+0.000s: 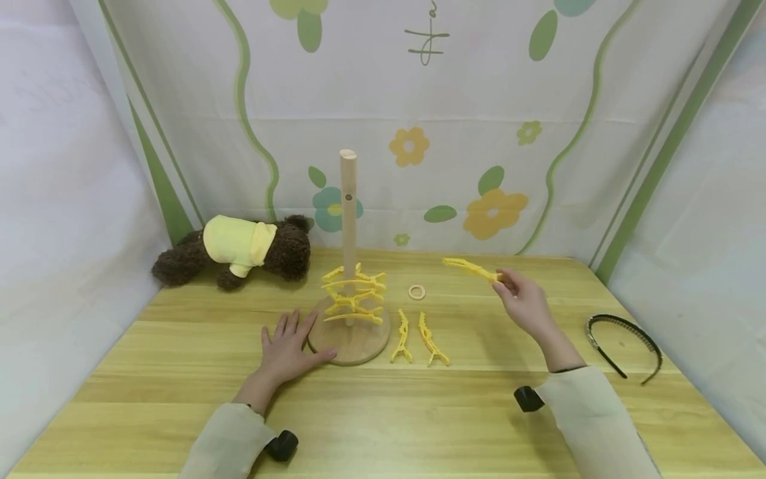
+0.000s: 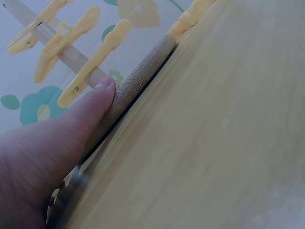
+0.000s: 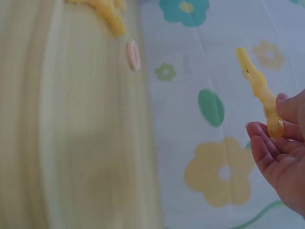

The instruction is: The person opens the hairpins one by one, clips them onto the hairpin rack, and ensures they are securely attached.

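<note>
My right hand (image 1: 526, 303) pinches a yellow alligator hair clip (image 1: 469, 267) by its handle end, raised above the table. In the right wrist view, that clip (image 3: 259, 88) sits between thumb and fingers. With fingers spread, my left hand (image 1: 287, 352) rests at the left edge of a round wooden base (image 1: 356, 349). Its thumb (image 2: 97, 102) touches the base rim in the left wrist view. An upright wooden post (image 1: 349, 226) rises from the base, with several yellow clips (image 1: 354, 285) clamped across its lower part. Two loose clips, one (image 1: 403, 336) beside the other (image 1: 429, 336), lie right of the base.
A small wooden ring (image 1: 417, 293) lies behind the loose clips. At the right is a black headband (image 1: 628, 326). A brown plush toy (image 1: 239, 246) in a yellow shirt lies at the back left. Flower-printed cloth (image 1: 479, 80) encloses the wooden table (image 1: 383, 426).
</note>
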A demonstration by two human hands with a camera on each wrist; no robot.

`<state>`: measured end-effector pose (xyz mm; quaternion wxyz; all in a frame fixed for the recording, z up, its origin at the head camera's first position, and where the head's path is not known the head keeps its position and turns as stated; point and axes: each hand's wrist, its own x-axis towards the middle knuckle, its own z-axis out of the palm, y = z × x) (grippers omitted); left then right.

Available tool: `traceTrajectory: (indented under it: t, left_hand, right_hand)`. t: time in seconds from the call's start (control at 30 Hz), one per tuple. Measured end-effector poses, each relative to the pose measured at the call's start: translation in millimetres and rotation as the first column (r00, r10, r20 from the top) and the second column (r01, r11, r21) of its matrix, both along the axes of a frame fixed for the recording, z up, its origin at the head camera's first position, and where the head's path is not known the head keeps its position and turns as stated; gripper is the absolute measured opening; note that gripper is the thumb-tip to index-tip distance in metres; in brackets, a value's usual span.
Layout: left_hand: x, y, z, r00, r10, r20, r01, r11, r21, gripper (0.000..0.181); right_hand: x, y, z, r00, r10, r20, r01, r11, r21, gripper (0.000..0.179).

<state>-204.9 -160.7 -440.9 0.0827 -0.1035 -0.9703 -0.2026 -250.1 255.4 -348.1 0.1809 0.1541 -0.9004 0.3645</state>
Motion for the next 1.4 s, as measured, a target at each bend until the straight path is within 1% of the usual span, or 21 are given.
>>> traceTrajectory:
  t: [0.07,0.1,0.23,0.37,0.5,0.6,0.77,0.87,1.03,1.23,1.4]
  left_hand:
    - [-0.1,0.2,-0.1,1.000,-0.001,-0.002,0.001,1.000,0.000,0.092]
    - [-0.2,0.3,-0.2,1.000,-0.002,-0.002,0.002,1.000,0.001,0.092]
    - [-0.6,0.3,0.0,1.000,-0.004,-0.001,0.004,1.000,-0.001,0.092]
    - [-0.4,0.0,0.2,1.000,-0.003,-0.001,0.003,1.000,-0.004,0.092]
    - [-0.5,-1.0,-1.5,1.000,0.000,-0.001,0.000,1.000,-0.002,0.093]
    - [-0.8,-1.5,-3.6,1.000,0.001,0.000,-0.001,1.000,-0.002,0.093]
    - [-0.7,-1.9,-6.6,1.000,0.002,0.003,-0.002,1.000,-0.005,0.093]
    - [-0.3,-1.7,-6.6,1.000,-0.001,0.001,0.001,1.000,0.002,0.094]
    - [0.1,-1.1,-4.3,1.000,-0.005,0.003,0.005,1.000,0.008,0.093]
    - [-0.9,-0.6,-3.2,1.000,-0.009,0.002,0.009,1.000,0.002,0.092]
    - [-1.1,-1.5,-2.3,1.000,-0.016,-0.002,0.016,1.000,0.002,0.091]
  right_hand:
    - [-2.9,-11.6,9.6,0.999,0.009,-0.034,-0.008,1.000,0.011,0.032]
    - [-3.9,-17.8,14.8,0.999,0.025,-0.043,-0.025,1.000,0.016,0.032]
    - [-8.6,-43.5,33.2,0.991,0.117,-0.061,-0.114,0.992,0.055,0.027]
    - [-12.3,-69.9,48.4,0.979,0.200,-0.041,-0.198,0.978,0.065,0.021]
    - [-14.7,-95.2,57.9,0.963,0.271,-0.014,-0.270,0.963,0.020,0.018]
    - [-16.2,-112.6,61.1,0.948,0.319,-0.018,-0.319,0.948,-0.005,0.015]
    - [-17.6,-136.5,60.2,0.920,0.388,-0.055,-0.388,0.922,0.006,0.013]
    - [-17.7,-146.5,59.1,0.908,0.415,-0.063,-0.415,0.910,0.013,0.011]
    - [-17.1,-157.9,59.5,0.904,0.424,-0.059,-0.423,0.906,0.023,0.012]
    - [-17.8,-163.1,57.4,0.889,0.453,-0.060,-0.454,0.891,-0.002,0.013]
    - [-17.3,-163.3,57.2,0.892,0.452,-0.032,-0.452,0.892,0.009,0.015]
